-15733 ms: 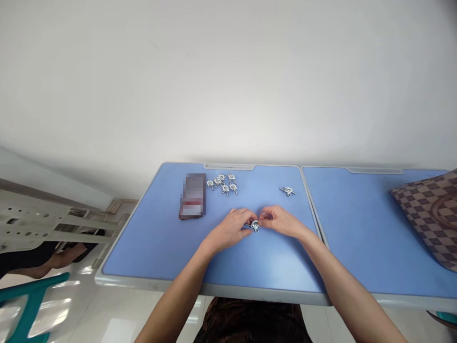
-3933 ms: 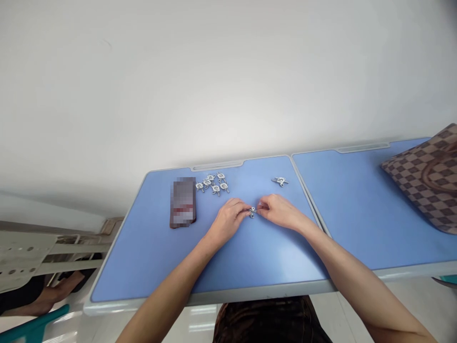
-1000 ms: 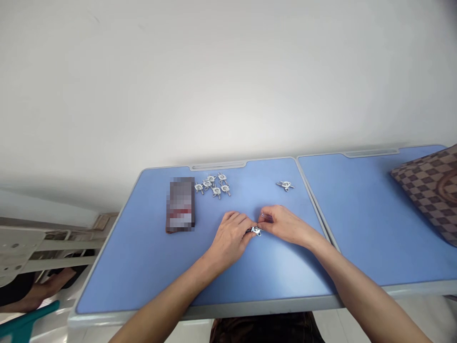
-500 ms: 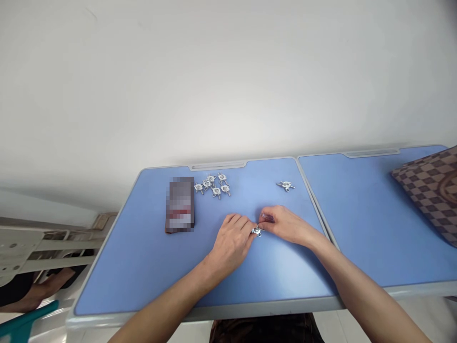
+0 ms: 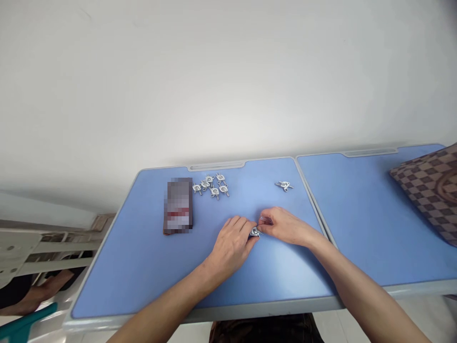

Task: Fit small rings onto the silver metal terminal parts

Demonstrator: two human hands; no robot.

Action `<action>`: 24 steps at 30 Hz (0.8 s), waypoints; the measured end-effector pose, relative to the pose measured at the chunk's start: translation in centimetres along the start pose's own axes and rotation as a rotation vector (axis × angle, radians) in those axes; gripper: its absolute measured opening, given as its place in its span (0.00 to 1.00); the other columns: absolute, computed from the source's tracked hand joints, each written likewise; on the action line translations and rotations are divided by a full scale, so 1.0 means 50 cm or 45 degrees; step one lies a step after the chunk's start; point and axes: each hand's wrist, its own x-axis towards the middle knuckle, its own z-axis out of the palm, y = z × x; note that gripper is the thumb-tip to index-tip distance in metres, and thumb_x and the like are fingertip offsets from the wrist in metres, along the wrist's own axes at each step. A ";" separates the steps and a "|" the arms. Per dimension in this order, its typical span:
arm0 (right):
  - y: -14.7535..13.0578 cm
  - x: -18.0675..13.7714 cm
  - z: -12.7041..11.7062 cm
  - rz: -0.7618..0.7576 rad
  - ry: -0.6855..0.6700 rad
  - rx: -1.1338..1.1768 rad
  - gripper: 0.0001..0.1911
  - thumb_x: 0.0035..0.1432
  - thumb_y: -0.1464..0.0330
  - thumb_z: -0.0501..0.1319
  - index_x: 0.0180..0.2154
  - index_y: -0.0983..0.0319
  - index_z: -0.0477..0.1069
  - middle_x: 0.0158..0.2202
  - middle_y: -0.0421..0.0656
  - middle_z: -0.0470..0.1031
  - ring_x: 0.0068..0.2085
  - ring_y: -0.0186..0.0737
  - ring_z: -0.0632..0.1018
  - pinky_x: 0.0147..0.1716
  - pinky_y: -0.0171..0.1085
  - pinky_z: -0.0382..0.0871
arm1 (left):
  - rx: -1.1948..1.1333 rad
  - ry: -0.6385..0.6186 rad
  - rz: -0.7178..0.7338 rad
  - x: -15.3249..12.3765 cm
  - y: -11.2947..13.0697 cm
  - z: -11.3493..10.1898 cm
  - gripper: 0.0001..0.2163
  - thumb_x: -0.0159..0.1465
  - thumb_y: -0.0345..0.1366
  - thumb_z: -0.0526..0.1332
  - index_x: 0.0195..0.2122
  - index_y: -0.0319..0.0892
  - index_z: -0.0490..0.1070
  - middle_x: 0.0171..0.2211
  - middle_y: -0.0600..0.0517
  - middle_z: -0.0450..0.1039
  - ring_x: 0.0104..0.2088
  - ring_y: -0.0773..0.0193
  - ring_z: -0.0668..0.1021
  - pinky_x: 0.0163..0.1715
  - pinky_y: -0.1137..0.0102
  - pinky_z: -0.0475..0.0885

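My left hand (image 5: pixel 233 242) rests low over the blue table, thumb and fingers closed round a small silver metal fitting (image 5: pixel 254 232). The fitting has a plate-like body and thin projecting parts; its exact kind is too small to make out. From the right, my right hand (image 5: pixel 283 226) meets it with curled fingers, pinching at the fitting's right side. A small clear, shiny bit (image 5: pixel 266 220) shows by the right fingers, partly hidden. Several similar silver fittings (image 5: pixel 214 192) lie in a loose group beyond my left hand. Another silver fitting (image 5: pixel 284 186) lies alone beyond my right hand.
A blurred-out dark rectangular item (image 5: pixel 178 205) lies left on the blue table (image 5: pixel 143 271). A second blue table (image 5: pixel 360 214) adjoins at right, bearing a brown checkered bag (image 5: pixel 428 190). The wall (image 5: pixel 228 85) stands behind. At lower left are a chair (image 5: pixel 21 243) and part of a person.
The fitting between my hands has turned slightly, and my left thumb has come forward below it. Both hands stay in nearly the same place; the view has shifted slightly.
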 end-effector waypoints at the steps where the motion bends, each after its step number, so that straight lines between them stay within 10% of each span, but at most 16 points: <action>1: 0.001 0.001 0.001 0.000 -0.004 0.004 0.06 0.53 0.66 0.58 0.27 0.62 0.69 0.23 0.37 0.70 0.25 0.33 0.67 0.24 0.33 0.56 | 0.008 0.001 -0.005 0.001 0.000 0.000 0.07 0.66 0.37 0.58 0.43 0.42 0.67 0.36 0.49 0.72 0.37 0.58 0.73 0.38 0.62 0.68; 24: 0.005 0.003 -0.005 -0.001 -0.011 0.002 0.07 0.53 0.67 0.57 0.25 0.62 0.68 0.21 0.37 0.66 0.24 0.32 0.63 0.22 0.33 0.53 | -0.026 0.020 -0.007 0.005 -0.008 0.004 0.04 0.66 0.35 0.59 0.40 0.42 0.69 0.35 0.51 0.73 0.36 0.59 0.73 0.38 0.64 0.67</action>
